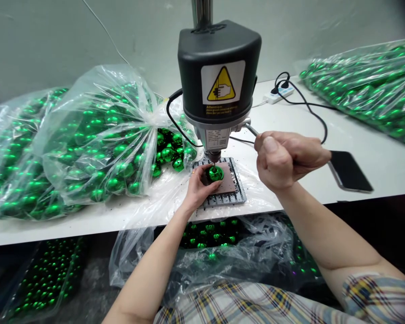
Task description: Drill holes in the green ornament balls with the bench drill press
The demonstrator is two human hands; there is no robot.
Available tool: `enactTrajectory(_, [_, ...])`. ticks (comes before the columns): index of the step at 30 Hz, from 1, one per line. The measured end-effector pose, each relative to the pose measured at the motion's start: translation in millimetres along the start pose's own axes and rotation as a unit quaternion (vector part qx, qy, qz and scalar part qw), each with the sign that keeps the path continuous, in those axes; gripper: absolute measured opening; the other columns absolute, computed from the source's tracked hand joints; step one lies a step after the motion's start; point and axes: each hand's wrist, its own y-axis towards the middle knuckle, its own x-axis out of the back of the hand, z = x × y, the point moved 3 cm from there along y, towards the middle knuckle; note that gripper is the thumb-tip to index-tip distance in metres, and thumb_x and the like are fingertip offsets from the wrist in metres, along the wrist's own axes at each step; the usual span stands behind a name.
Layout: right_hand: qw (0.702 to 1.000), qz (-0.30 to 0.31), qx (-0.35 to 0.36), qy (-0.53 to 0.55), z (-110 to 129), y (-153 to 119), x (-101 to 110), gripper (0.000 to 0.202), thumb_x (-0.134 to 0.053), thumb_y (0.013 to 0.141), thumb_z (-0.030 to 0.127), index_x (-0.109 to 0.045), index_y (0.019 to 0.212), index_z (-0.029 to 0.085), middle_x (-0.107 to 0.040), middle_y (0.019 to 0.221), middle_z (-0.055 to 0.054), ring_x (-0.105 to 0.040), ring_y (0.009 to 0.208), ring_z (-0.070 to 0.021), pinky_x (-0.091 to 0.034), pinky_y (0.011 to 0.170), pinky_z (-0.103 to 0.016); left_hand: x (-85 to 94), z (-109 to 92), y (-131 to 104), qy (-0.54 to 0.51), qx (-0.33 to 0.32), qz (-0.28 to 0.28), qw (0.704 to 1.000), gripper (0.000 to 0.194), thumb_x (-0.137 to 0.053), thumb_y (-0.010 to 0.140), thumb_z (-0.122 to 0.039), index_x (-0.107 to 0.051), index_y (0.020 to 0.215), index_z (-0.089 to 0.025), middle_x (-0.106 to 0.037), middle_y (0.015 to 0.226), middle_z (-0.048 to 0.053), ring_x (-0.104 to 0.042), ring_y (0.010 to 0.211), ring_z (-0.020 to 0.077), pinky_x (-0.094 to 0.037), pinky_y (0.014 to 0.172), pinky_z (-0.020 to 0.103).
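A shiny green ball (216,173) rests on a brown pad (230,183) over the slotted metal base (240,196) of a black drill press (219,49). My left hand (202,184) holds the ball from its left side, thumb in front and fingers behind. The drill tip above meets or nearly meets the top of the ball; the exact contact is too small to tell. My right hand (283,157) is closed around the press's metal lever (251,130), to the right of the drill head. Dark shavings lie around the pad.
Clear plastic bags of green balls (97,148) fill the left of the table, with loose balls (168,154) at the opening. Another bag (367,90) lies at the right, near a power strip (279,94) and a phone (349,171). Below the table edge, an open bag (209,231) holds more balls.
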Motion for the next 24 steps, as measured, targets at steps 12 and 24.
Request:
enactTrajectory(12, [0.987, 0.004, 0.13, 0.094, -2, -8, -2, 0.049, -0.058, 0.077, 0.009, -0.017, 0.053, 0.021, -0.017, 0.044, 0.006, -0.018, 0.033, -0.007, -0.016, 0.037, -0.031, 1.9, -6, -2, 0.007, 0.008, -0.001, 1.0, 0.06, -0.086, 0.073, -0.034, -0.061, 0.125, -0.021, -0.066, 0.121, 0.01, -0.062, 0.116, 0.026, -0.049, 0.102, 0.042])
enactTrajectory(24, [0.96, -0.096, -0.202, 0.17, -7, 87, -28, 0.043, -0.076, 0.071, 0.019, -0.041, 0.045, 0.023, -0.033, 0.038, 0.007, -0.023, 0.029, -0.0071, -0.008, 0.028, -0.03, 18.0, -59, -47, 0.157, -0.011, -0.048, 0.986, 0.039, -0.08, 0.073, -0.027, -0.062, 0.107, -0.022, -0.067, 0.105, 0.007, -0.062, 0.099, 0.0252, -0.049, 0.088, 0.039])
